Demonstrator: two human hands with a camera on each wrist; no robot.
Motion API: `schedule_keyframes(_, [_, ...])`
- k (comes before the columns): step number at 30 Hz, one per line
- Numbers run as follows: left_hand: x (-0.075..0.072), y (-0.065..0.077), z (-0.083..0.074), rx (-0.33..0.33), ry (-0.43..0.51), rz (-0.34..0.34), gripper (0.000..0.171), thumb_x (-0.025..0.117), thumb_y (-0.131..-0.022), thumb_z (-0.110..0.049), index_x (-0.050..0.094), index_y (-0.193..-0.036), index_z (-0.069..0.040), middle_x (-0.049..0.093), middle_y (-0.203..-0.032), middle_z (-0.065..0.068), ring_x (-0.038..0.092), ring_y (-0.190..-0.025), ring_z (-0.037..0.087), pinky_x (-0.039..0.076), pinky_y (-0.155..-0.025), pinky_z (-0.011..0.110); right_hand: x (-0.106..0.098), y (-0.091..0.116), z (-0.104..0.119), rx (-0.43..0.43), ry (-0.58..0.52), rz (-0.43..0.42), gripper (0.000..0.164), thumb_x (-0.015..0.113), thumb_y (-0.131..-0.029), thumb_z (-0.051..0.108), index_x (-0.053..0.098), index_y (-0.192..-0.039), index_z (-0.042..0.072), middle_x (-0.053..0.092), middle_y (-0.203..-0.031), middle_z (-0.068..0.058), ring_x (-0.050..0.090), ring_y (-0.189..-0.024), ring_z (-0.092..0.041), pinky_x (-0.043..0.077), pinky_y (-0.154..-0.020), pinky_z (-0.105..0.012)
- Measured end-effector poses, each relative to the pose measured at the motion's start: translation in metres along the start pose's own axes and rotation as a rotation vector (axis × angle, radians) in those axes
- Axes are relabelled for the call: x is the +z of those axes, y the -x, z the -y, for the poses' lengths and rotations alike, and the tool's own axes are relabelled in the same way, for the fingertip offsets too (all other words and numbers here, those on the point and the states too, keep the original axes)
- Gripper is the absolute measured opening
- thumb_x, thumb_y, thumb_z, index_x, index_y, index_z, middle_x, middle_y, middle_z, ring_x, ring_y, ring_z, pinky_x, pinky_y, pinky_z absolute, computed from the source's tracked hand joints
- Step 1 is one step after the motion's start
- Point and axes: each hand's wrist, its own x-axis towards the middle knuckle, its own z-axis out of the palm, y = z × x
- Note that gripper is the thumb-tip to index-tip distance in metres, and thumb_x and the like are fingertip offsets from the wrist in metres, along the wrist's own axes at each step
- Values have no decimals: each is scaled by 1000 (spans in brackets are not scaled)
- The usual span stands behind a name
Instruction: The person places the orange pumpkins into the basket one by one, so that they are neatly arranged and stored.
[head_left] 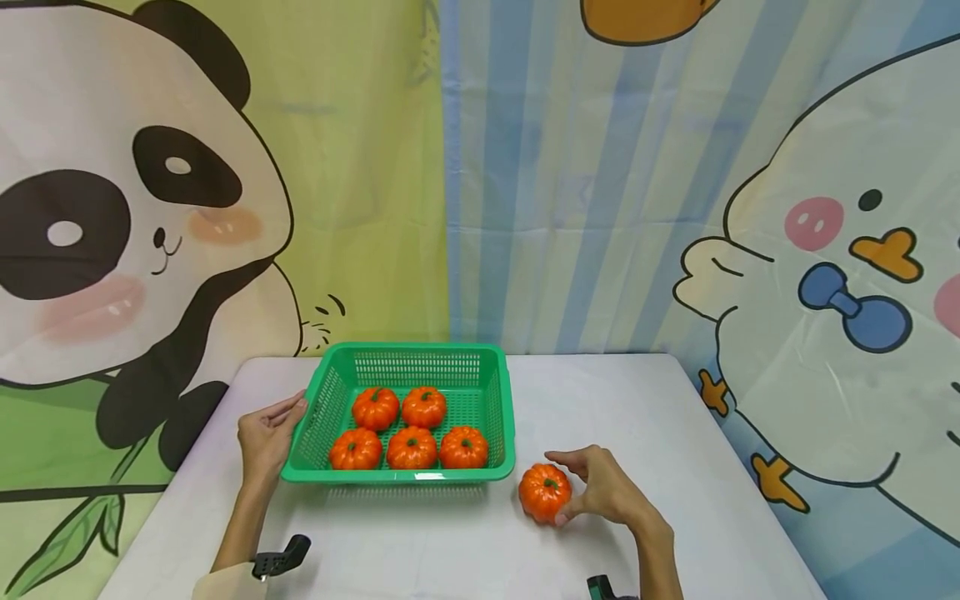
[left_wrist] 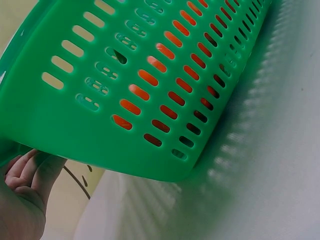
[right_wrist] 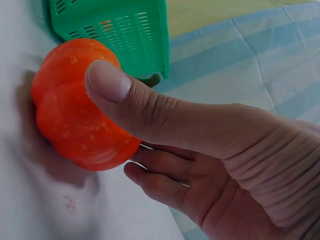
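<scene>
- Head view: my right hand (head_left: 603, 492) grip pinches pumpkin (head_left: 545, 492) on counter (head_left: 637, 400); shallow thumb hold, could roll free.
- Left hand (head_left: 266, 433), fingers straight, steadies basket (head_left: 495, 392); a nudge could skid it.

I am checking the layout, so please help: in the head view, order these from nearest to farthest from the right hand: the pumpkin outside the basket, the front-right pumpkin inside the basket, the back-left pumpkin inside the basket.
Measured from the right hand:
1. Pumpkin outside the basket, on the table, in the hand's fingers.
2. Front-right pumpkin, in the green basket, front row.
3. Back-left pumpkin, back row, farthest.
</scene>
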Motion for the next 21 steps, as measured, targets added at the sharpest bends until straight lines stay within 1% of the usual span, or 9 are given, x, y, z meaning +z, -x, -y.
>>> schedule_keyframes(4, [0, 0, 1, -5, -3, 0, 38, 76, -91, -31, 74, -120, -7, 76, -113, -3, 65, -89, -17, 48, -79, 2, 3, 0, -3, -11, -28, 22, 91, 100, -55, 27, 63, -136, 6, 67, -137, -11, 61, -128, -38, 49, -103, -53])
schedule_keyframes(8, [0, 0, 0, -4, 6, 6, 38, 76, -91, -31, 74, -120, -7, 76, -114, -1, 66, -89, -16, 49, -78, 2, 5, -1, -6, -22, -45, 25, 92, 99, -55, 25, 62, -136, 4, 68, -135, -10, 62, -128, -33, 49, -104, -51])
schedule_keyframes(13, [0, 0, -1, -4, 17, 8, 38, 76, -91, -30, 73, -120, -6, 75, -115, 0, 66, -90, -16, 49, -78, 3, 5, -2, -6, -10, -30, 17, 90, 99, -56, 27, 64, -135, 6, 70, -132, -4, 64, -126, -27, 50, -104, -48])
schedule_keyframes(21, [1, 0, 0, -1, 5, 7, 38, 75, -92, -29, 73, -121, -5, 76, -112, -3, 65, -88, -17, 49, -78, 3, 6, 0, -6, -7, -20, 9, 88, 99, -57, 31, 64, -135, 7, 69, -133, -4, 64, -126, -25, 50, -104, -45])
